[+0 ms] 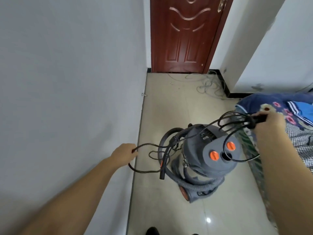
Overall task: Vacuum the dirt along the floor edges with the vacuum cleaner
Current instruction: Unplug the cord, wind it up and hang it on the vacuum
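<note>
A grey canister vacuum cleaner [211, 158] with two orange knobs stands on the beige tiled floor [169, 112], its ribbed grey hose [201, 185] coiled round its base. A black power cord [199, 133] loops loosely over it. My left hand [123, 154] grips one stretch of the cord near the left wall. My right hand [269, 121] holds the bundled coils of the cord up over the right side of the vacuum. A black nozzle end [163, 172] hangs at the vacuum's left.
A white wall [67, 82] runs along the left with a small doorstop [144, 95] at its foot. A brown door [184, 34] closes the far end. Thin grey cables [206, 85] lie tangled before it. A bed with patterned bedding [291, 119] stands at the right.
</note>
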### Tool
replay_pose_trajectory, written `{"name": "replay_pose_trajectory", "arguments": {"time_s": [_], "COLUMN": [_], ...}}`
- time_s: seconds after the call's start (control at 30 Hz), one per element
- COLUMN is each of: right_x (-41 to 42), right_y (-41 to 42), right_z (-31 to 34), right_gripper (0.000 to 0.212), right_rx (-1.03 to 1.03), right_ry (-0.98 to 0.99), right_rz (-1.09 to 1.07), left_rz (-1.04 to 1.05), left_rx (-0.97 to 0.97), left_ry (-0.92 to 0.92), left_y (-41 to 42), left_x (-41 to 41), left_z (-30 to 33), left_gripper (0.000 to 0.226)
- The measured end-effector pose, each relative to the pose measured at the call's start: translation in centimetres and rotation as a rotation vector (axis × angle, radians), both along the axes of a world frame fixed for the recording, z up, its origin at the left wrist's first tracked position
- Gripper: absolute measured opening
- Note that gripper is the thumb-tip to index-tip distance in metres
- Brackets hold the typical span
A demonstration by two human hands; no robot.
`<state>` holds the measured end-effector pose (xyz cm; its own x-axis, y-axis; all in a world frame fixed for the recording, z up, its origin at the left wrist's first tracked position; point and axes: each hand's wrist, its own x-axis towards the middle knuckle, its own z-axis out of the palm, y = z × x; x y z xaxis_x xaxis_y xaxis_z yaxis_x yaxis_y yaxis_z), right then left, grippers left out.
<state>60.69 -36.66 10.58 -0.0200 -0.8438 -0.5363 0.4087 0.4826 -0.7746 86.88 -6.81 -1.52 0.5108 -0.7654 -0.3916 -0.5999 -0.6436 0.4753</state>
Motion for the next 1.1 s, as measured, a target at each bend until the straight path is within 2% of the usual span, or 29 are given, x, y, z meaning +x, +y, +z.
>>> {"name": "replay_pose_trajectory", "arguments": {"time_s": [0.07, 0.1, 0.13, 0.23, 0.27, 0.33, 0.37, 0.4, 0.5, 0.57, 0.63, 0.7, 0.77, 0.83, 0.9, 0.97, 1.03, 1.1], "right_x": [1.1, 1.9, 3.1, 6.6, 7.3, 8.0, 7.9, 7.7, 6.3, 4.6, 1.9, -1.7, -4.7, -5.7, -4.4, -1.6, 1.3, 3.8], "right_y": [-0.7, -0.5, 0.1, 3.2, 4.3, 5.9, 6.2, 6.1, 4.1, 0.7, -3.6, -8.1, -11.9, -14.1, -14.8, -14.0, -12.6, -10.6], "right_z": [-0.2, -0.3, -0.4, -1.5, -2.0, -2.6, -2.8, -3.1, -3.6, -3.9, -3.8, -3.2, -2.7, -3.1, -3.8, -4.0, -4.1, -4.9], "right_gripper": [0.027, 0.027, 0.027, 0.032, 0.033, 0.036, 0.039, 0.044, 0.042, 0.036, 0.031, 0.028, 0.027, 0.028, 0.032, 0.035, 0.037, 0.043], "right_rx": [-0.087, -0.171, -0.262, -0.552, -0.664, -0.852, -0.882, -0.835, -0.472, -0.389, -0.344, -0.220, -0.050, 0.074, 0.118, 0.055, -0.139, -0.365], "right_ry": [0.040, 0.124, 0.238, 0.572, 0.690, 0.857, 0.852, 0.765, 0.351, 0.281, 0.224, 0.110, 0.021, 0.005, 0.045, 0.145, 0.315, 0.516], "right_rz": [0.016, 0.087, 0.209, 0.730, 0.923, 1.204, 1.278, 1.326, 1.326, 1.421, 1.516, 1.353, 0.988, 0.642, 0.376, 0.192, 0.210, 0.450], "left_rz": [0.110, 0.068, -0.051, -0.552, -0.642, -0.670, -0.638, -0.579, -0.246, -0.123, -0.089, 0.029, 0.162, 0.138, -0.032, -0.349, -0.662, -0.835], "left_rx": [-0.304, -0.394, -0.414, -0.219, -0.191, -0.210, -0.242, -0.288, -0.452, -0.486, -0.450, -0.434, -0.425, -0.355, -0.252, -0.082, 0.144, 0.272], "left_ry": [0.040, 0.058, 0.081, 0.009, -0.028, -0.109, -0.144, -0.159, 0.011, 0.164, 0.205, 0.245, 0.358, 0.445, 0.349, 0.161, 0.024, -0.035], "left_y": [-1.2, -2.4, -3.9, -8.9, -10.4, -12.8, -13.6, -14.3, -15.6, -17.3, -18.7, -19.3, -19.0, -19.4, -21.4, -24.4, -26.7, -28.4], "left_x": [-1.3, -2.1, -3.1, -5.8, -6.2, -6.3, -6.1, -5.7, -4.0, -2.9, -1.9, 0.1, 2.2, 2.2, 0.1, -3.6, -7.2, -9.3], "left_z": [1.5, 2.7, 4.0, 7.5, 8.3, 9.0, 9.2, 9.1, 8.0, 7.1, 6.2, 4.9, 3.3, 2.3, 1.9, 2.0, 1.4, 1.5], "left_gripper": [0.028, 0.024, 0.019, 0.017, 0.020, 0.025, 0.027, 0.029, 0.045, 0.051, 0.050, 0.047, 0.043, 0.037, 0.035, 0.035, 0.035, 0.040]}}
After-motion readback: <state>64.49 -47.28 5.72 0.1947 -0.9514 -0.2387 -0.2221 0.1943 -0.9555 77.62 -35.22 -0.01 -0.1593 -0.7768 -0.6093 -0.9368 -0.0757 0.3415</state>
